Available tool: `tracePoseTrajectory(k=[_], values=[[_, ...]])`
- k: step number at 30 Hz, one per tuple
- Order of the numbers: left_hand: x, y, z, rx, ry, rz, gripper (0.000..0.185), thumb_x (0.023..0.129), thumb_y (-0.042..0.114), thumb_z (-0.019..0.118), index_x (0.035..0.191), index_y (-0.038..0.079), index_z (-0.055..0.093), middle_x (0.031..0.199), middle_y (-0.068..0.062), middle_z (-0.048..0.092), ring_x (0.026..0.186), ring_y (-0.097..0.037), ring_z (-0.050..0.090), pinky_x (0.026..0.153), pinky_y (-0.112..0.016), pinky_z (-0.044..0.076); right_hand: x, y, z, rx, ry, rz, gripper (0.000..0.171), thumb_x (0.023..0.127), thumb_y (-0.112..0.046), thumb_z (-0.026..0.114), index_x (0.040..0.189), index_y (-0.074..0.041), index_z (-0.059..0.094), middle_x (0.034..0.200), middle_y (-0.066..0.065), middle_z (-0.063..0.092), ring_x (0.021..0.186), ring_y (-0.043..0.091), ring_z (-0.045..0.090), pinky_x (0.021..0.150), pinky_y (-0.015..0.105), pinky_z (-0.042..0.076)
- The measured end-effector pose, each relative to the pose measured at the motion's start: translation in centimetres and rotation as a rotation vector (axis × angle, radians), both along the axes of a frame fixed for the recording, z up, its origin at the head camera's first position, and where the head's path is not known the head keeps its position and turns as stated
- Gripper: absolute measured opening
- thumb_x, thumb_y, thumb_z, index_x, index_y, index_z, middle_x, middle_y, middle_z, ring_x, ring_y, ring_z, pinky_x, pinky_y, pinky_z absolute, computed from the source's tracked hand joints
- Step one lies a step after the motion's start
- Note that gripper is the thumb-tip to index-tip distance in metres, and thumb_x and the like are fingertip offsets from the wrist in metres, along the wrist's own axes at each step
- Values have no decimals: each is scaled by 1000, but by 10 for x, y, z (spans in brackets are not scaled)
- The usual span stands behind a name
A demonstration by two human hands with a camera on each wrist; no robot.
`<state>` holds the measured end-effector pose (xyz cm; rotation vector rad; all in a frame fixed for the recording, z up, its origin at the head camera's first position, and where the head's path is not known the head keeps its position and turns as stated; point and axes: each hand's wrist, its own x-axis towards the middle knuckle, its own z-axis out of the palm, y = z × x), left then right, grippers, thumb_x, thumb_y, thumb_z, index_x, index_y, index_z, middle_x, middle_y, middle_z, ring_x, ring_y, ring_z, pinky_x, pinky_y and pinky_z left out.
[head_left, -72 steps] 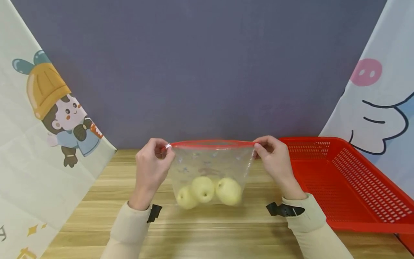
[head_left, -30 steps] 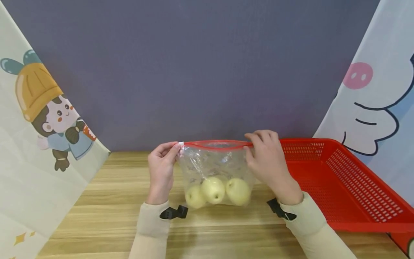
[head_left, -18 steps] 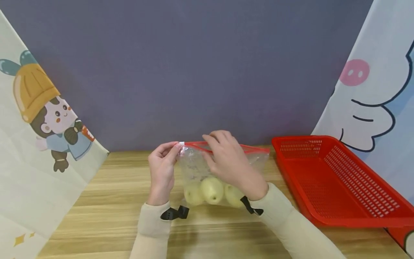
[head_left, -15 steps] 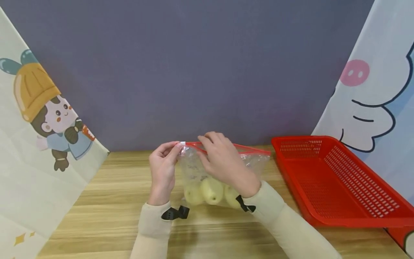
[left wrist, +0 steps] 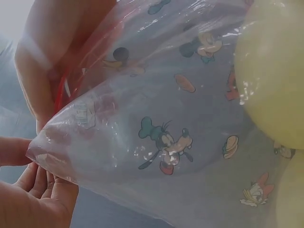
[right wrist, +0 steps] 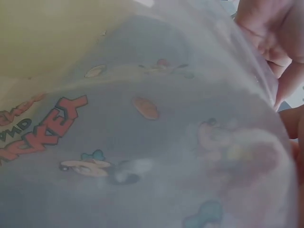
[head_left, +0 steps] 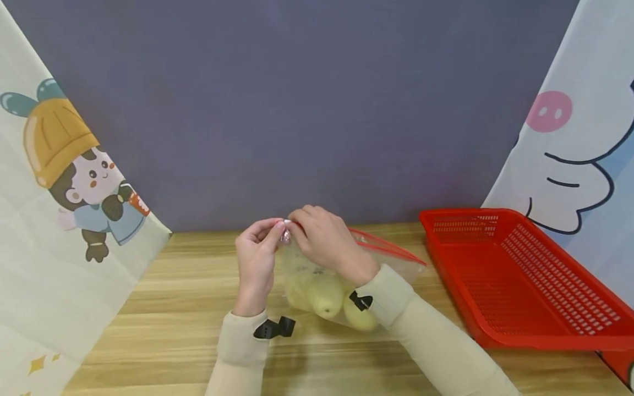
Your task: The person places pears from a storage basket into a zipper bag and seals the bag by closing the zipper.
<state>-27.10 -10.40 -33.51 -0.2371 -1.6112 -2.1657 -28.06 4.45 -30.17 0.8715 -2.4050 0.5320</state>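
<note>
A clear zip bag [head_left: 398, 265] with a red zip edge holds three pale yellow, pear-like fruits [head_left: 326, 300]. My left hand [head_left: 255, 261] pinches the bag's upper left corner between thumb and fingers. Right beside it, my right hand [head_left: 324, 239] curls its fingers and thumb over the zip at the small white slider [head_left: 287, 221]. To the right of that hand the red zip strips slope down, slightly parted. Cartoon prints cover the bag [left wrist: 185, 114] in the left wrist view. The right hand and sleeve hide part of the bag and fruits.
A red perforated plastic basket [head_left: 515, 286] stands on the wooden table [head_left: 188, 308] at the right. A dark grey panel [head_left: 317, 110] rises behind the table. Cartoon-printed white sheets flank it on the left [head_left: 29, 264] and right [head_left: 594, 165].
My right hand has let go of the bag's right corner and moved left along the zip to the slider, beside my left hand. The bag's right end has sagged downward.
</note>
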Motion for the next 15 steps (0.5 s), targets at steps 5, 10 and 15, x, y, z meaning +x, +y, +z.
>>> tracePoseTrajectory(k=[5, 10, 15], values=[[1, 1, 0, -21, 5, 14, 13, 93, -5, 69, 100, -17, 68, 83, -6, 73, 67, -10, 66, 61, -19, 56, -2, 1, -2, -44, -55, 27, 20, 106, -26, 56, 107, -12, 71, 96, -1, 68, 79, 14, 62, 68, 33, 56], [3, 4, 2, -61, 46, 21, 11, 93, -7, 68, 97, -18, 67, 82, -8, 71, 67, -12, 65, 63, -22, 59, -2, 4, -2, -85, -75, 64, 17, 104, -22, 59, 103, -10, 69, 90, 0, 66, 69, 10, 57, 60, 28, 52], [4, 5, 2, -76, 61, 37, 3, 93, -9, 67, 90, -10, 70, 79, -9, 70, 65, -13, 65, 61, -23, 59, -3, 6, -2, -122, -75, 112, 13, 101, -18, 62, 98, -8, 69, 85, -1, 65, 66, 10, 55, 57, 25, 48]])
